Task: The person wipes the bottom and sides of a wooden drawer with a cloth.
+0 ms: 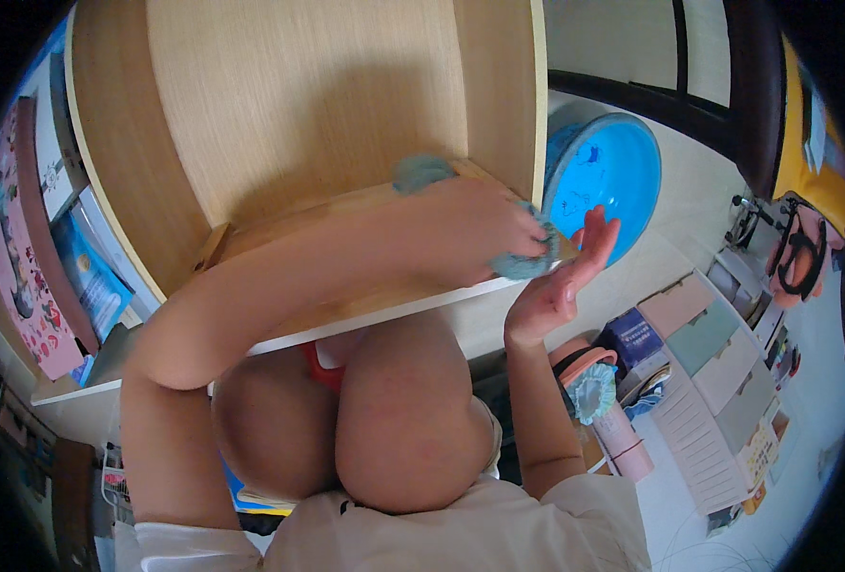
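My left arm reaches across a wooden shelf board [351,300] of a light wood cabinet. At the board's right end, my left hand [490,229] presses on a blue-green cloth [526,264], slightly blurred. Part of that cloth shows past the far side of the hand, and the hand hides the middle. Just right of the board's corner is my right hand [555,297], raised with its fingers extended and holding nothing. Whether it touches the board's edge, I cannot tell. Behind the fingers sits a blue plastic basin [608,186].
The cabinet's right side panel [501,93] rises beside the basin. To the left stand a pink patterned box [25,243] and blue packets [93,264]. Bare knees [408,415] are below the board. A drawer organizer [708,429] and a pink cylinder [623,443] are at right.
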A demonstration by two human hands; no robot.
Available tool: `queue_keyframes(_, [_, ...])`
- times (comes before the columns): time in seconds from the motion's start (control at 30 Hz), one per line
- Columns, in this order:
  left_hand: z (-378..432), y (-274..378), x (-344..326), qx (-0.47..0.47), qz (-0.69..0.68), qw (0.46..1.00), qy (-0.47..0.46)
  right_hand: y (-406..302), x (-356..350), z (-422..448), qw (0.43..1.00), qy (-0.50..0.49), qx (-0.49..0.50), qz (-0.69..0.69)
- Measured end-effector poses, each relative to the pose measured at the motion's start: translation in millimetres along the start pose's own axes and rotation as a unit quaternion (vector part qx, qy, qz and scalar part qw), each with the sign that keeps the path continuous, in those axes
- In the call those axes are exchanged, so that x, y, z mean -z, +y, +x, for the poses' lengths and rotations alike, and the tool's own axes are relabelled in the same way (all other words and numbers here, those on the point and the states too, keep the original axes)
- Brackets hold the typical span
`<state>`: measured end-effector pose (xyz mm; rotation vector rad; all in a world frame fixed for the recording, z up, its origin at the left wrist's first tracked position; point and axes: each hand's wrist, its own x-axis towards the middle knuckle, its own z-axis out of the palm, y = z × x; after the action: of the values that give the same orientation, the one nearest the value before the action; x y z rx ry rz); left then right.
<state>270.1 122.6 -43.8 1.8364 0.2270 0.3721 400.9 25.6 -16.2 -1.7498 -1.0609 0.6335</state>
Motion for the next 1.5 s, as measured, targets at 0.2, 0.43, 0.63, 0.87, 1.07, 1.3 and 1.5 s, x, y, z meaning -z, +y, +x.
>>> queue_keyframes(0.2, [-21,12,49,0.105,-0.013,0.986,-0.13,1,2,0,1.0,0.002,0.004,-0.024])
queue_keyframes(0.43, [23,8,4,0.022,0.004,1.0,0.009,-6,0,-2,0.998,-0.014,-0.053,0.022])
queue_keyframes(0.63, [3,13,8,0.039,-0.011,0.998,-0.04,-7,2,1,1.0,-0.012,-0.022,-0.015])
queue_keyframes(0.87, [-48,0,15,0.011,-0.03,0.999,-0.024,-11,3,2,0.998,-0.034,-0.021,-0.051])
queue_keyframes(1.07, [-47,-6,51,0.252,0.025,0.947,-0.197,-10,13,0,0.979,-0.038,0.063,-0.188])
queue_keyframes(1.3, [-17,-110,-6,0.33,0.16,0.923,-0.116,-8,-11,11,0.95,-0.06,0.179,-0.248])
queue_keyframes(1.5, [-1,-131,-41,0.309,0.122,0.929,-0.162,2,-12,10,0.934,-0.055,0.232,-0.265])
